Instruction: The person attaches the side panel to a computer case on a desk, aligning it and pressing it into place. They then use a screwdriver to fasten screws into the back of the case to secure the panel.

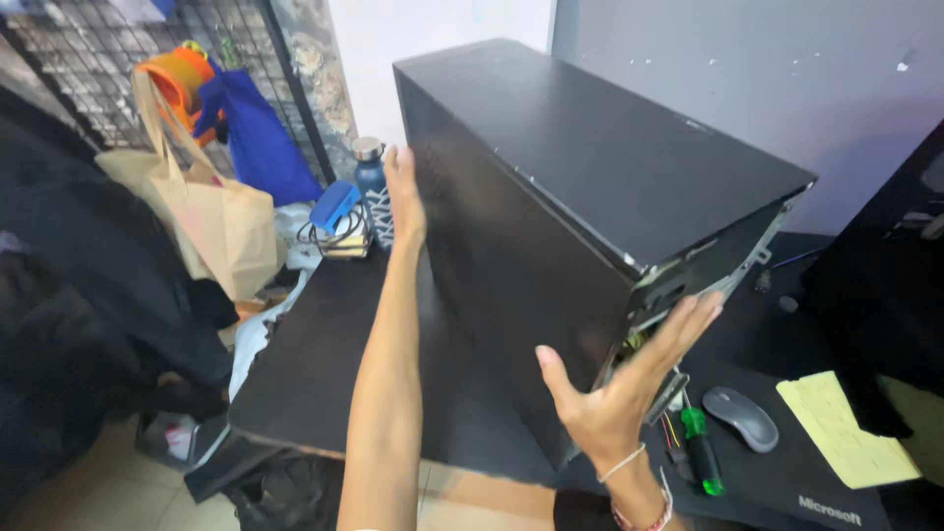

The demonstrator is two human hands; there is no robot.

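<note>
A large black computer tower case point(580, 187) stands tilted on a black desk point(324, 364). My left hand point(403, 197) lies flat against its near side panel, close to the far edge. My right hand point(629, 379) is spread open against the case's near end, where metal framing and wires show. Neither hand wraps around anything.
A green-handled screwdriver point(700, 447), a grey mouse point(742, 418) and a yellow paper point(846, 428) lie on a dark mat at the right. A blue bottle point(372, 187) and a small cable stack point(339, 221) stand behind my left hand. Bags hang at the left.
</note>
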